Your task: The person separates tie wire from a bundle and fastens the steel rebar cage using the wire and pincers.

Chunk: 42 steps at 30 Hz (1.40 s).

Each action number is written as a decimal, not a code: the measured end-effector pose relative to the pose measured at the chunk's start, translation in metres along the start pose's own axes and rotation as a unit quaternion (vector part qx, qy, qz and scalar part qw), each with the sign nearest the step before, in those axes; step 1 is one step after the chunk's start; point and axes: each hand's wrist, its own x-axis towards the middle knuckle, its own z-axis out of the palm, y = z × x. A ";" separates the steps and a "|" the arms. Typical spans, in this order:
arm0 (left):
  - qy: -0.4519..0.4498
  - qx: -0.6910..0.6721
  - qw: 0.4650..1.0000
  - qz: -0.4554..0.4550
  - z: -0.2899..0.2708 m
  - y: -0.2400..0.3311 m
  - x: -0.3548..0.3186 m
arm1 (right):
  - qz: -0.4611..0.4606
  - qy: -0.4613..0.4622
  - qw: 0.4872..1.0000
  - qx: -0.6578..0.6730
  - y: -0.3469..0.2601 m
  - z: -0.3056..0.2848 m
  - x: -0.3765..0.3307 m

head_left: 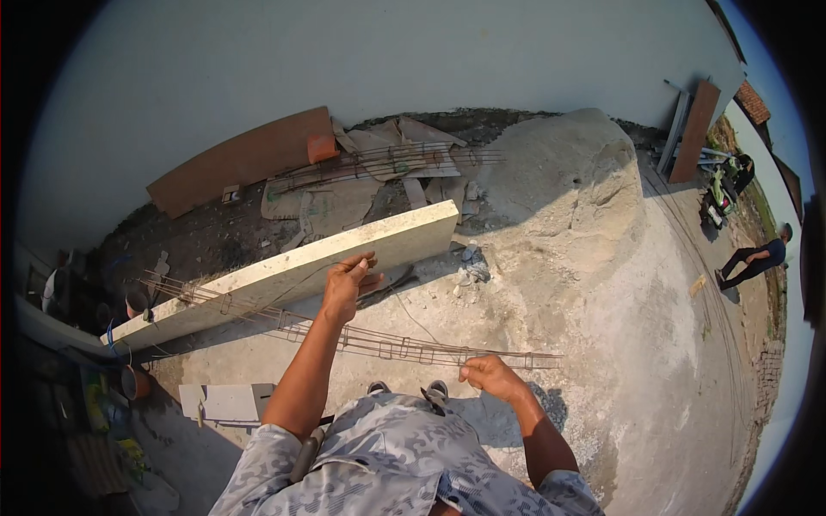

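A long, narrow rebar cage point(404, 347) of thin rusty bars with stirrups stretches across in front of me, its left part resting over a pale upright slab point(370, 236). My left hand point(347, 288) is raised beyond the cage, near the slab. Its thumb and fingers are pinched on a thin dark wire point(301, 280), which curves down toward the bars. Close to the cage's right end, my right hand point(497, 378) is closed at the near side of the bars. What lies between its fingertips is hidden.
Beyond the slab lie more rebar cages point(387, 159), sacks and a brown board point(245, 163). A large sand heap point(564, 168) rises against the wall. Light blocks point(225, 402) sit at left. Far right, a person point(757, 258) stands near a motorbike point(718, 193).
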 end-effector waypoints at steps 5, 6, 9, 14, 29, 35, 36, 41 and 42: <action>-0.075 -0.180 0.975 -0.104 -0.028 -0.003 -0.017 | -0.014 0.171 0.954 -0.244 -0.002 0.003 0.018; -0.103 -0.082 0.986 -0.104 -0.033 0.000 -0.017 | -0.035 0.195 0.947 -0.251 0.004 -0.001 0.021; 0.029 0.168 0.985 0.002 -0.047 -0.010 -0.017 | -0.005 0.074 0.997 0.001 0.013 -0.009 0.023; 0.174 -0.116 0.977 0.039 -0.047 -0.017 -0.017 | -0.014 -0.043 0.999 -0.027 0.009 0.021 0.013; 0.051 0.232 0.970 0.047 -0.051 -0.022 0.009 | 0.003 -0.024 0.963 0.269 0.037 -0.022 -0.037; -0.057 -0.188 0.977 -0.082 -0.021 -0.011 0.008 | 0.064 0.154 0.986 0.005 0.060 0.003 -0.030; -0.127 -0.171 0.971 -0.106 -0.021 -0.007 0.006 | 0.057 0.222 0.972 0.056 0.058 -0.002 -0.036; -0.115 0.147 0.979 -0.078 -0.020 -0.006 0.012 | 0.037 0.224 0.913 0.339 0.056 -0.037 -0.068; -0.057 0.156 0.986 -0.026 -0.019 -0.011 0.014 | 0.014 0.190 0.899 0.395 0.057 -0.032 -0.076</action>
